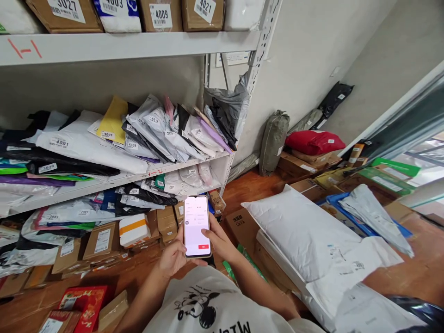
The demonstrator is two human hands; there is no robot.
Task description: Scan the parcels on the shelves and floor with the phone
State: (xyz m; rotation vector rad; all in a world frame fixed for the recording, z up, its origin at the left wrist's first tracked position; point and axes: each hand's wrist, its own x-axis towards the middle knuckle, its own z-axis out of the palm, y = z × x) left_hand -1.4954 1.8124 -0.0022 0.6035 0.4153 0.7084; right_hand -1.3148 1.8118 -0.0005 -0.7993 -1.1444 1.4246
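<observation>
A smartphone (194, 236) with a lit, mostly white and lilac screen is held upright in front of my body. My left hand (172, 255) grips its lower left side, thumb along the edge and fingers partly hidden beneath. My right hand (219, 237) wraps the right side, with its thumb over the middle of the screen. A red button shows near the screen's bottom right; the text is too small to read. Beyond the phone, small brown boxes (166, 222) stand under the lowest shelf.
A metal shelf rack (138, 48) on the left holds numbered parcels, including a yellow mailer (113, 120). A large white parcel (298, 226) lies on boxes at right. A red bag (314, 142) sits by the wall. A red box (90, 305) and cartons lie on the floor at lower left.
</observation>
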